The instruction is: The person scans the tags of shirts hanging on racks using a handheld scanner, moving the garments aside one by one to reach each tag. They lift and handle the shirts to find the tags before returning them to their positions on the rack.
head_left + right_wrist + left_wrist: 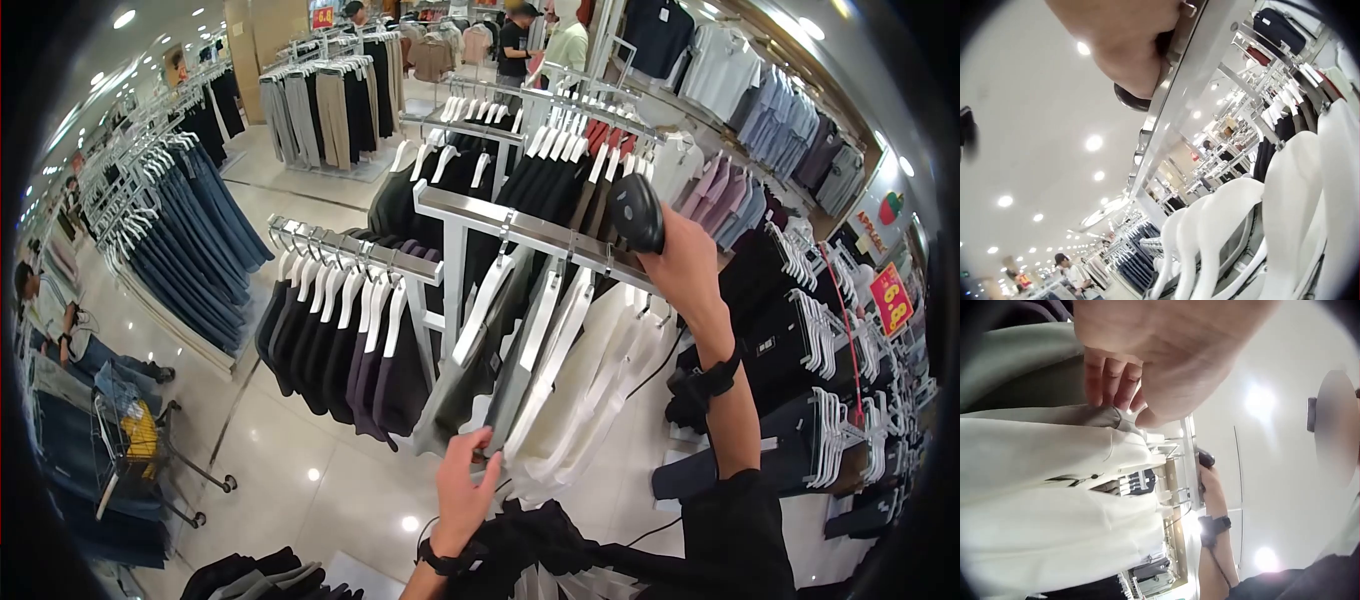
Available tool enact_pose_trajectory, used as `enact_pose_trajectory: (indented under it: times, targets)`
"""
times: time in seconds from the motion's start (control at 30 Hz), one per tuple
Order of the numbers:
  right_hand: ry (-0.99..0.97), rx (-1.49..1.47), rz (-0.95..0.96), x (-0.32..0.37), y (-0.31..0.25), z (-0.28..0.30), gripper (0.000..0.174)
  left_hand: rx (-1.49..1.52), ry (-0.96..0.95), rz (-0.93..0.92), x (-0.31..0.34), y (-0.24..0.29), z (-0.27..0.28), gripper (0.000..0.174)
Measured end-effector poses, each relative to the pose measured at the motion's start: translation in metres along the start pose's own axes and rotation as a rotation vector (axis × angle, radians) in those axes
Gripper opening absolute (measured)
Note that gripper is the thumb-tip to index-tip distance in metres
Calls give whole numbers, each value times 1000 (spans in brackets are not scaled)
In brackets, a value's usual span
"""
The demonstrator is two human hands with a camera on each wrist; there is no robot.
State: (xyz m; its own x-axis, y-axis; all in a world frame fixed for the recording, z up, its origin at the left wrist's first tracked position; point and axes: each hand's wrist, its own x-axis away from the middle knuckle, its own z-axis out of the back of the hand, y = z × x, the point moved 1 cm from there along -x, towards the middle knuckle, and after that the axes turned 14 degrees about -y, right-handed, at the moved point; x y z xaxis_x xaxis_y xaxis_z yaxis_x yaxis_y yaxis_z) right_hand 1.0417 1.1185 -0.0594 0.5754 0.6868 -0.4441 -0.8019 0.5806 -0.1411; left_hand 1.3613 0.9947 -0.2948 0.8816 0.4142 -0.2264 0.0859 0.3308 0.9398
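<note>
1. Left grip (466, 492) nearer, fingers bent, pinch unclear; grey-green cloth garment (1029, 347) right beside it, long axis dropping from the silver metal rail (540, 237)!
2. Right grip (688, 265), higher, clutches a black plastic handheld device (638, 213).

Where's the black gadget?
In the head view, the black gadget is right of centre, gripped in the right hand, beside the right end of the metal rail with white hangers.

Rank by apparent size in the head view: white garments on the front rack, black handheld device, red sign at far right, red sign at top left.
1. White garments
2. Black handheld device and far-right red sign: too alike to rank confidently
3. Top-left red sign
</note>
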Motion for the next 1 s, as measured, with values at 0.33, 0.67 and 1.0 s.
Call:
enact_pose_trajectory:
  times: [0.33, 0.67, 1.0]
  targets:
    - [-214, -411, -32, -8, 22, -8, 34, 42, -255, 43, -19, 23, -73, 60]
    - [-236, -388, -33, -9, 19, -3, 36, 119, -344, 119, -35, 23, -101, 75]
    - [-186, -233, -43, -8, 22, -1, 31, 209, -315, 82, -41, 28, -128, 80]
